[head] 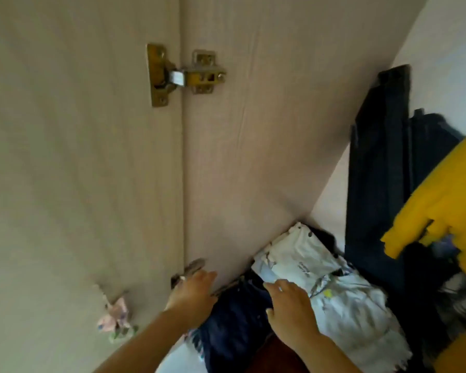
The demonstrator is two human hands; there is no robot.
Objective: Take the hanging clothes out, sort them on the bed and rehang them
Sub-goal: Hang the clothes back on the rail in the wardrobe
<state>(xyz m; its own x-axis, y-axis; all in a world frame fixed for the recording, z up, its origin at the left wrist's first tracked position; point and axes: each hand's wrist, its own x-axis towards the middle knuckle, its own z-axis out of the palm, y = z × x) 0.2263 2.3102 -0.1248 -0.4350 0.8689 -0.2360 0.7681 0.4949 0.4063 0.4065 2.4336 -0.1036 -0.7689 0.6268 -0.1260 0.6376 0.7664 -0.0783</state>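
Inside the wardrobe, dark blue jeans (379,157) hang at the right beside a yellow garment (449,192). On the wardrobe floor lie a folded dark navy garment (234,324) and a white printed garment (342,300). My left hand (193,292) reaches along the left edge of the navy garment, fingers stretched toward the lower hinge. My right hand (291,310) lies flat across the seam between the navy and white garments, fingers relaxed. The picture is blurred.
The beige wardrobe side panel (253,130) and open door (78,157) fill the view, joined by a brass hinge (183,75). A lower hinge (191,267) sits by my left fingertips. A small pastel floral object (116,319) shows near the door's lower edge.
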